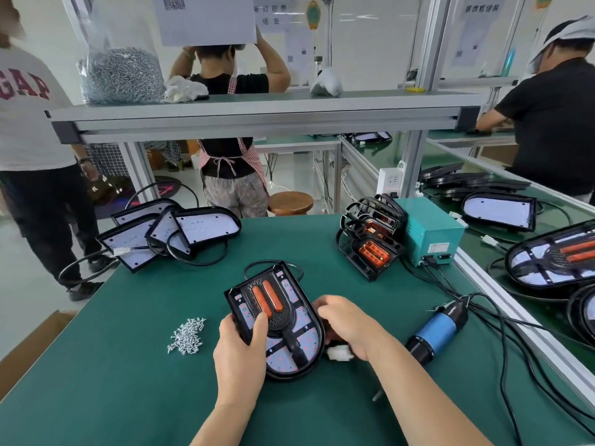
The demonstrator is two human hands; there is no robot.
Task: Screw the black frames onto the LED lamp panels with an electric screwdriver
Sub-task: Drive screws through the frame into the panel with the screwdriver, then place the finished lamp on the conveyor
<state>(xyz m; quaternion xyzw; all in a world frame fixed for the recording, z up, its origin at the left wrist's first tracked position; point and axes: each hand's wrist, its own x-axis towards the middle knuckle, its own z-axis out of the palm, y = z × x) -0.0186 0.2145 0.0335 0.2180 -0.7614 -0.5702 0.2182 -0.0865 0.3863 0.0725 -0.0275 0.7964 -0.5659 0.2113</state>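
An LED lamp panel with a black frame laid on it lies in the middle of the green mat. My left hand grips the frame's near left corner, thumb on top beside the orange lenses. My right hand is curled over the panel's right rim, close to a white connector; what its fingers hold is hidden. The electric screwdriver, blue and black, lies on the mat to the right, untouched. A pile of loose screws sits left of the panel.
Bare lamp panels with cables are stacked at the back left. A stack of black frames leans on a teal power box at the back right. Cables trail along the right edge. Three people stand around the benches.
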